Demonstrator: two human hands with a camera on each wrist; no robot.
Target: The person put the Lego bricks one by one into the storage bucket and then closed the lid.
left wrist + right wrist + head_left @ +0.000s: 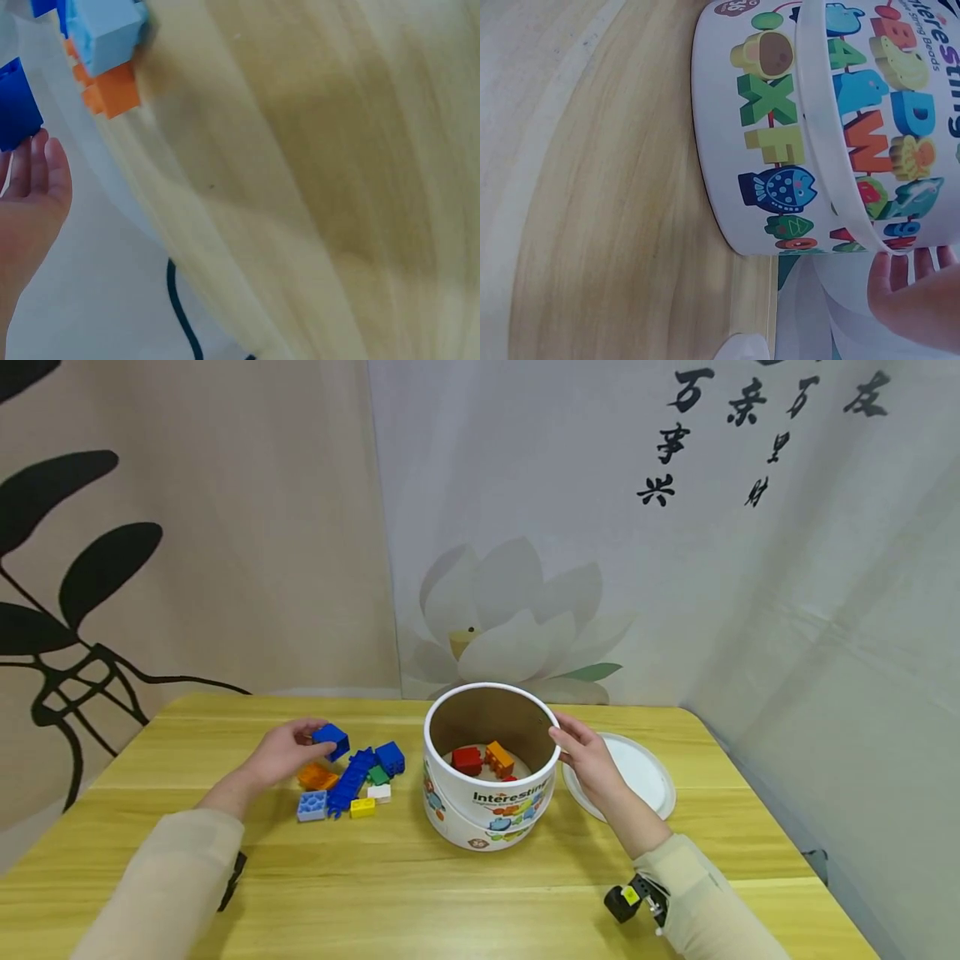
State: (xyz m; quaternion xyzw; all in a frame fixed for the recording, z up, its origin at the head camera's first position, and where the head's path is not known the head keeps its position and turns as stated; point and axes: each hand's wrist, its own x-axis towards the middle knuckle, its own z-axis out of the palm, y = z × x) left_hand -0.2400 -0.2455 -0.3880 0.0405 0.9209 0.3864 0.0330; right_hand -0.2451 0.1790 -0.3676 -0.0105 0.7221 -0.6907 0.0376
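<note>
Tabletop [420, 910] of yellow wood grain bears a white toy bucket [450, 818] lettered "Interesting", with red bricks [467, 762] and an orange brick [499, 760] inside. Just right of it lies a round white lid [645, 777]. The right hand [596, 764] grips the bucket's rim; the left hand [277, 753], well apart from it, pinches a dark-blue brick [331, 741] near loose pieces left of the bucket: a long blue piece [351, 783], a light-blue brick [312, 807], a yellow brick [363, 808], a white brick [379, 793].

light: even, diffuse | shadows: soft, on table [420, 902] | head: fairly crisp | wrist views: softer, slightly hazy
</note>
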